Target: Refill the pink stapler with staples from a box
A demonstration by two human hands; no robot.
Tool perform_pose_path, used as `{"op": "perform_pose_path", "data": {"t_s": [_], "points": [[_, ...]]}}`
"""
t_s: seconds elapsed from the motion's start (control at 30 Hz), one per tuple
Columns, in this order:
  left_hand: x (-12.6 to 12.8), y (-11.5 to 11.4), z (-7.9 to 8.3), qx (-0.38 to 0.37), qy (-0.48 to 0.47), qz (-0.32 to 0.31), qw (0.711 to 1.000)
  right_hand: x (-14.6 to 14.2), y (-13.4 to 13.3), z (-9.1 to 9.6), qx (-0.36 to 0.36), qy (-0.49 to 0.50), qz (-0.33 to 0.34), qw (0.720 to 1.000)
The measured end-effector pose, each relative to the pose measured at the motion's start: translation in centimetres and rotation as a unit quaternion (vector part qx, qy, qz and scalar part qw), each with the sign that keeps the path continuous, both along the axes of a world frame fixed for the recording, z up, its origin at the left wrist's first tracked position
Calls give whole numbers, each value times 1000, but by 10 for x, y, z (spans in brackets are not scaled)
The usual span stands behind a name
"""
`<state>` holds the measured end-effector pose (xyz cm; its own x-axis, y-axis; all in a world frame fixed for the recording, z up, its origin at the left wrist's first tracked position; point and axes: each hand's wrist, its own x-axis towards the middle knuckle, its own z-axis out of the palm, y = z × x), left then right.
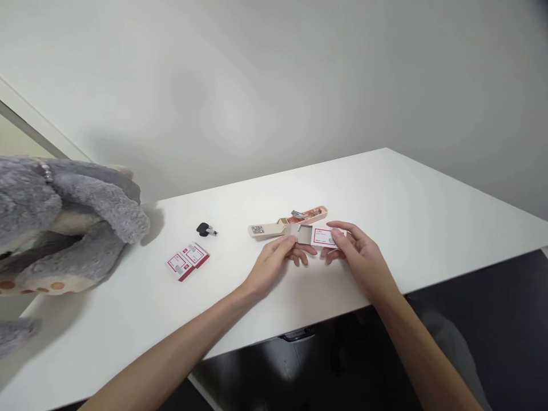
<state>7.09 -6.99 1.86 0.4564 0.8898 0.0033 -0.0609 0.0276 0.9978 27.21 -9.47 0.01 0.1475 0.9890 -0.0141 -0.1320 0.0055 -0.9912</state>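
My left hand (274, 257) pinches the left end of a small slide-out cardboard box, at its plain greyish inner tray (304, 234). My right hand (357, 251) grips the other end, the white sleeve (322, 236) with a red-framed label. Tray and sleeve are partly slid apart, and the tray's contents cannot be made out. Just behind the box lies an opened, long case-like item, with a cream half (266, 230) bearing a speckled square and a peach half (319, 213). A shiny metal piece (298, 214) sticks up from the peach half.
Left of my hands, two similar red and white boxes (188, 261) lie side by side. Beyond them is a small black and silver item (206, 229). A grey plush toy (98, 200) sits at the table's left. The white table (406, 211) meets a wall at the back.
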Motion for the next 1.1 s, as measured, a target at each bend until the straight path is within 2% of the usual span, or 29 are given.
{"op": "perform_pose_path", "data": {"t_s": [0.13, 0.3, 0.43, 0.63, 0.77, 0.93, 1.1], "points": [[2, -4, 0, 15, 30, -7, 999, 0, -2, 1, 18, -12, -49, 999], [7, -11, -4, 42, 43, 42, 997, -1, -3, -1, 38, -71, -136, 987], [8, -11, -9, 38, 56, 85, 994, -5, -6, 2, 52, -101, -146, 983], [6, -9, -11, 54, 116, 92, 988, -8, -4, -3, 100, -78, -129, 984], [3, -9, -11, 118, 214, 89, 965, -6, -3, -8, 94, -85, -101, 987], [0, -11, -10, 240, 230, 107, 937, -6, -5, -3, 82, -77, -96, 989], [-4, -11, -10, 387, 300, 123, 863, -8, -6, 1, 73, -64, -71, 993]]}}
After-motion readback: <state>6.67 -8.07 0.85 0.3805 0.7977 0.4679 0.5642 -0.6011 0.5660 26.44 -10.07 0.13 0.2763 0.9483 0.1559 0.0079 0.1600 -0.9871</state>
